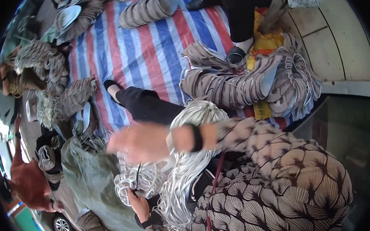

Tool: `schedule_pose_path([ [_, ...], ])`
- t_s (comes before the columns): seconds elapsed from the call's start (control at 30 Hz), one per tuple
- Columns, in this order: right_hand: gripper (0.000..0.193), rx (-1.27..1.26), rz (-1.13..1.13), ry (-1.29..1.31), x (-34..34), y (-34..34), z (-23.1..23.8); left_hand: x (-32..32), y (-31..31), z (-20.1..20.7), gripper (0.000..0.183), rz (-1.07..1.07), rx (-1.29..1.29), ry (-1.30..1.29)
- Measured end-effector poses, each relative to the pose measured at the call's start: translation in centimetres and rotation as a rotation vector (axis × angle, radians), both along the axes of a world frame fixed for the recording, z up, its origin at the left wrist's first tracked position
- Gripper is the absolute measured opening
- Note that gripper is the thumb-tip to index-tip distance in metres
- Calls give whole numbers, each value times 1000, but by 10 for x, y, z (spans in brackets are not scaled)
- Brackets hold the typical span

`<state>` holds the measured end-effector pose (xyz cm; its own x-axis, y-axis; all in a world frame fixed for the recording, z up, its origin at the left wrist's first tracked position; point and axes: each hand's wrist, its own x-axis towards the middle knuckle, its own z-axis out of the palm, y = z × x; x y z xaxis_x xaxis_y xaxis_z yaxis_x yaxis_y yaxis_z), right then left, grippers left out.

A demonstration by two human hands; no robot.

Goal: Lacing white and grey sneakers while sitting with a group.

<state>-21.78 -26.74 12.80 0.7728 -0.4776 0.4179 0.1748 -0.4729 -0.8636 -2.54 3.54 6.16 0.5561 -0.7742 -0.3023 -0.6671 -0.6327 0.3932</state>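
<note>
My left hand [140,207] is low in the view, its fingers closed around the end of a thin black strip or rod that rises from it. Right beside it lies a bunch of white looped pieces [140,181]; whether the fingers also grip these I cannot tell. My right hand [142,143], with a black band at the wrist, passes above the pieces and is smeared by motion, so its fingers cannot be made out. A thick hank of white flat laces [196,157] drapes across my lap beneath the right wrist. Both sleeves carry a black and beige fan pattern.
A striped red, white and blue sheet [146,54] covers the ground. Stacks of grey curved pieces [230,84] and another roll [145,12] lie on it. A green sack [92,173] sits beside my hands. One person [246,8] sits opposite; another in red [29,182] is leftward.
</note>
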Motion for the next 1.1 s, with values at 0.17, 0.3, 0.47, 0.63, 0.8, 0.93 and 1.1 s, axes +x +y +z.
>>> schedule_pose_path([
  [0.17, 38, 74, -771, 332, -206, -107, -49, 7, -16, 6, 58, 21, 122, 76],
  [0.3, 27, 599, -1222, 507, -389, -78, -122, 3, -20, 6, 56, 60, 111, 31],
  [0.47, 82, 1767, -1566, 77, -419, 19, -190, 4, -24, 12, 52, 68, 144, 78],
  [0.63, 107, 2132, -1368, -438, -373, 39, -227, 5, -25, 12, 52, 83, 185, 77],
  [0.8, 96, 2196, -953, -821, -348, 59, -282, -3, -30, 17, 53, 116, 265, -8],
  [0.93, 71, 2043, -911, -1030, -330, 64, -296, 0, -30, 15, 53, 128, 244, 20],
  [1.1, 69, 2084, -962, -1158, -310, 52, -309, 13, -13, 3, 49, 89, 190, -66],
])
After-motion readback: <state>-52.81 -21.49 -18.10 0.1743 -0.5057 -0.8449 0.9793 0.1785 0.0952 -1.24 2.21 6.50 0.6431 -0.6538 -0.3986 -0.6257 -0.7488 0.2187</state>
